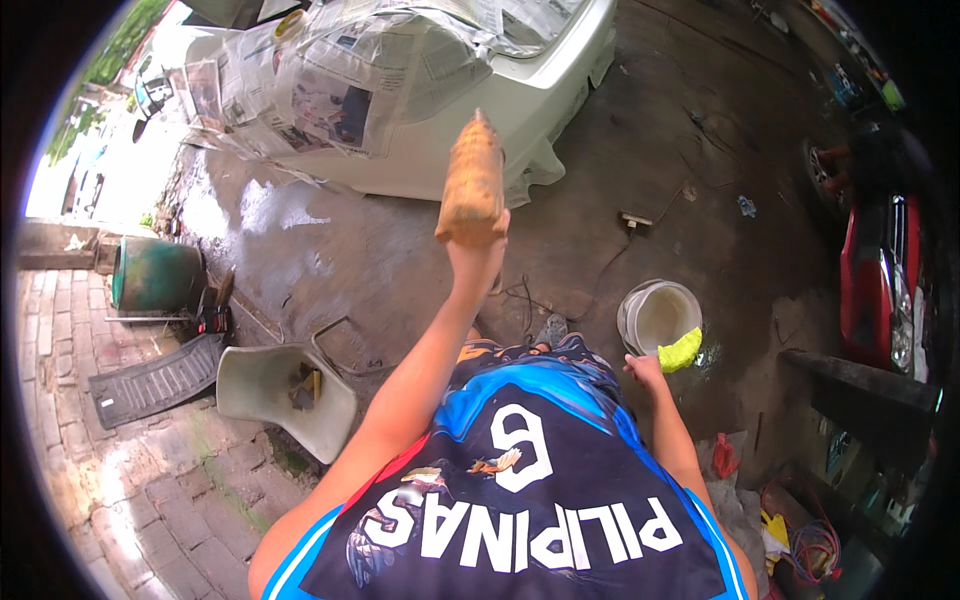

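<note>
My left hand (482, 243) reaches forward and is closed around the near end of a worn orange block-like thing (473, 185) with a dark pointed tip. Its exact kind does not show. The tip points toward a white car body panel (440, 155), partly covered with taped newspaper (340, 90) and clear film. From this angle I cannot tell whether it touches the panel. Lower and to the right, my right hand (645, 371) is curled at the edge of a bright yellow cloth (681, 350). The cloth overlaps the rim of a whitish bucket (630, 310).
A pale plastic chair (255, 375) with small items on its seat lies left, beside a black ribbed mat (155, 380) and a green drum (155, 273). A cable (598, 280) crosses the wet floor. At right stand a red vehicle part (868, 285) and a dark bench (860, 380).
</note>
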Action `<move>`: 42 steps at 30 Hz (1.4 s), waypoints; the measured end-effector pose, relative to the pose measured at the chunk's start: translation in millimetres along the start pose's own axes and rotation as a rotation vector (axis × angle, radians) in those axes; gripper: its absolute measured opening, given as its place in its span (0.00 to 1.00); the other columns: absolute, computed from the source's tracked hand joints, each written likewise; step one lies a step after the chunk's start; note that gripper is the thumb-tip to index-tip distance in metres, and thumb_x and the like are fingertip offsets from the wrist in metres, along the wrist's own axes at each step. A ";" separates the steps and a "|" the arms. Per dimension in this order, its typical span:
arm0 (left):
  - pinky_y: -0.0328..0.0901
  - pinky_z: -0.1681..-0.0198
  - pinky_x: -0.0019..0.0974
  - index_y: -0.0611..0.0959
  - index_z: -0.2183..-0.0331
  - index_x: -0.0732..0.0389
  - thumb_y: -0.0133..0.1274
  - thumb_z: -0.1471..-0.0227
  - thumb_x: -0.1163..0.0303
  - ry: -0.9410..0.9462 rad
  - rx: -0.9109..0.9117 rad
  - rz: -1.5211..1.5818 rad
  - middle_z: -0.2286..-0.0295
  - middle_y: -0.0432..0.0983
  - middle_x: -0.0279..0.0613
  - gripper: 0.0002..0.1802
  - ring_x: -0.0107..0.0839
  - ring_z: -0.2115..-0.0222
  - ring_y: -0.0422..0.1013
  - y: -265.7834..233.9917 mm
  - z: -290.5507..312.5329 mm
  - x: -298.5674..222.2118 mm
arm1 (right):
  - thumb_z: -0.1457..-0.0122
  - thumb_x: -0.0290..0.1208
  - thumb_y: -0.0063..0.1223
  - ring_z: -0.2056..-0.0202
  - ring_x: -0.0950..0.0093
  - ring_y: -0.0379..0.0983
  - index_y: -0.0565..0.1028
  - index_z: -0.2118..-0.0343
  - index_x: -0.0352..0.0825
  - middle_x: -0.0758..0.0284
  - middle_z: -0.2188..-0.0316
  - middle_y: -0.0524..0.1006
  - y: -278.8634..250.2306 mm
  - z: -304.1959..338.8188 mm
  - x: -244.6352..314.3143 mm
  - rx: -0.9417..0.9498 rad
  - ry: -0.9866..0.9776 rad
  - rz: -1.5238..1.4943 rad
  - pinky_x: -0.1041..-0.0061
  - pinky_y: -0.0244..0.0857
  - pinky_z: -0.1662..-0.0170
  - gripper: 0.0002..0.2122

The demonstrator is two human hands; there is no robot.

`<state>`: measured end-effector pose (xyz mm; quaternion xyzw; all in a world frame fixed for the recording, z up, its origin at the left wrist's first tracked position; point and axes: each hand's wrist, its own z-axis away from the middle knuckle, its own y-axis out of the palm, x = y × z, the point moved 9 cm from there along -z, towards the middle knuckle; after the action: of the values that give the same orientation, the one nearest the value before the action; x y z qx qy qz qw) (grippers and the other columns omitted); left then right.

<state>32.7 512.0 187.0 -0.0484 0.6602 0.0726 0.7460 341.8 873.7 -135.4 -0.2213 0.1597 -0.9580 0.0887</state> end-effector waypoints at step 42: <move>0.61 0.81 0.28 0.74 0.76 0.57 0.57 0.54 0.72 -0.046 -0.264 0.183 0.84 0.68 0.30 0.07 0.22 0.85 0.66 -413.7 -118.1 51.4 | 0.42 0.31 0.51 0.88 0.77 0.63 0.73 0.76 0.33 0.69 0.86 0.68 103.7 52.5 44.6 -0.144 0.039 -0.186 0.78 0.56 0.85 0.09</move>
<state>-5.4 87.0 111.7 -0.0840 0.6295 0.2276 0.7382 336.3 752.2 -108.9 -0.2222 0.2085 -0.9522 -0.0200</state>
